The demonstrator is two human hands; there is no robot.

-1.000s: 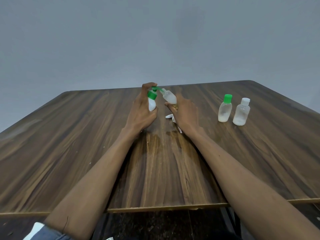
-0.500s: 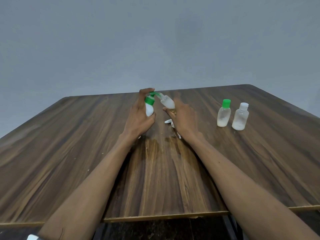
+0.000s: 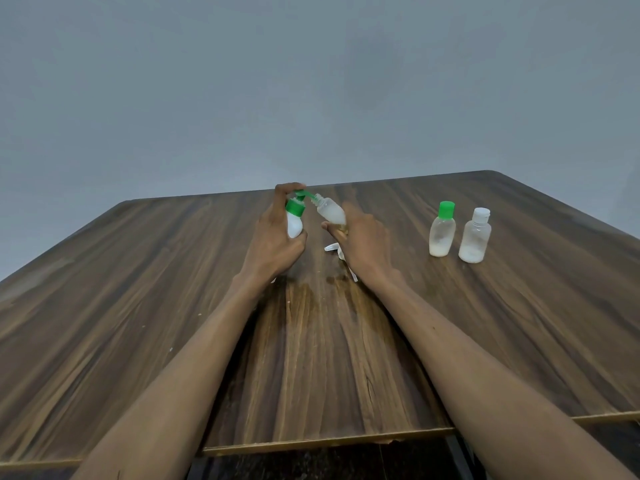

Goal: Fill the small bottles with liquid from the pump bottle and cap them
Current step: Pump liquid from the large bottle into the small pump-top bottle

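Observation:
My left hand [image 3: 273, 237] grips a white pump bottle [image 3: 294, 223] with a green collar and green pump head, a fingertip resting on top of the pump. Its nozzle points at the open mouth of a small clear bottle [image 3: 330, 211], tilted toward the pump and held in my right hand [image 3: 362, 242]. This small bottle holds some whitish liquid. Below my right hand, a white cap [image 3: 332, 247] lies on the table, partly hidden.
The wooden table [image 3: 138, 306] carries two small capped bottles at the right: one with a green cap [image 3: 442, 230], one with a white cap [image 3: 475, 237], each with a little white liquid. A wet patch [image 3: 311, 296] sits between my forearms. The near table edge runs below.
Both hands keep their hold on the bottles. The view has tilted up, so hands and bottles sit lower in the frame.

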